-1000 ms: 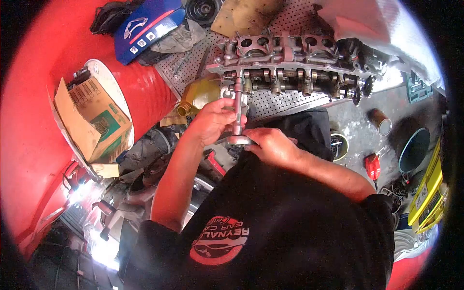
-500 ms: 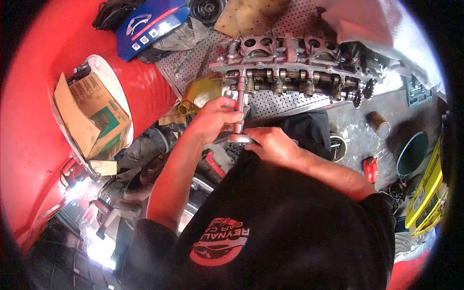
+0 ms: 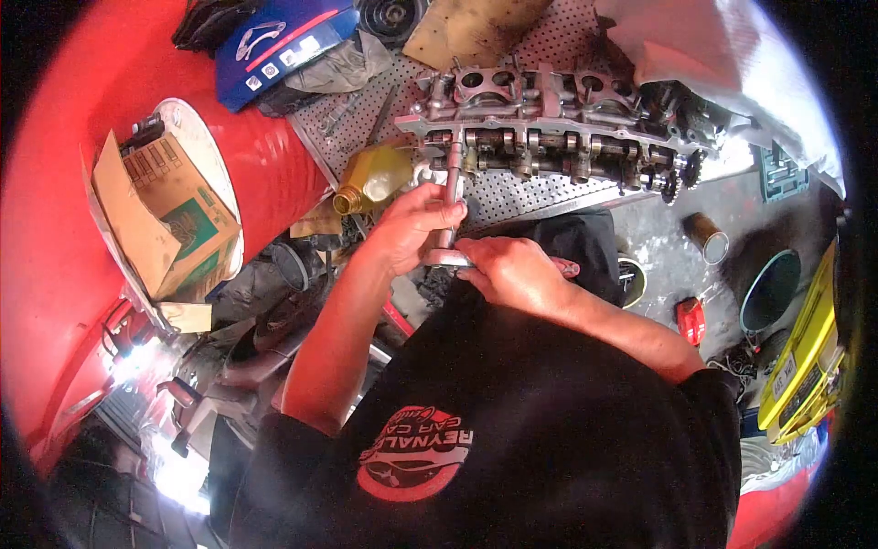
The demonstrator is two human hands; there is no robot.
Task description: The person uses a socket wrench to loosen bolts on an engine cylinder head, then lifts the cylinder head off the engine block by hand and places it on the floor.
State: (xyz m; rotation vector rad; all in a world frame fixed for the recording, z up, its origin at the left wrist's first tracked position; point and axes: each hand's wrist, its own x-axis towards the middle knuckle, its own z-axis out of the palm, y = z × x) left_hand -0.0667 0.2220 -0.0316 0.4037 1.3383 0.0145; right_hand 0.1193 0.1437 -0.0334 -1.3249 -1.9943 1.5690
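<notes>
A metal cylinder head (image 3: 558, 110) with exposed camshafts (image 3: 549, 151) stands at the upper middle of the head view. Against its left end reaches a long socket extension (image 3: 453, 188), fixed to a ratchet wrench (image 3: 448, 258). My left hand (image 3: 410, 229) is closed around the extension, thumb across its shaft. My right hand (image 3: 519, 273) grips the ratchet near its head, and a red-tinted handle end shows beyond that hand. What the socket's tip sits on is hidden among the camshaft parts.
A perforated metal bench (image 3: 512, 197) carries the cylinder head. To its left lies a yellow oil bottle (image 3: 377, 176). A cardboard box (image 3: 169, 215) rests on a red drum (image 3: 274, 151). A tin can (image 3: 706, 240) and a green tool case (image 3: 783, 174) are at right.
My right hand has turned slightly on the ratchet, and the handle's end now shows beyond it. My left hand stays around the extension. The whole view has shifted a little.
</notes>
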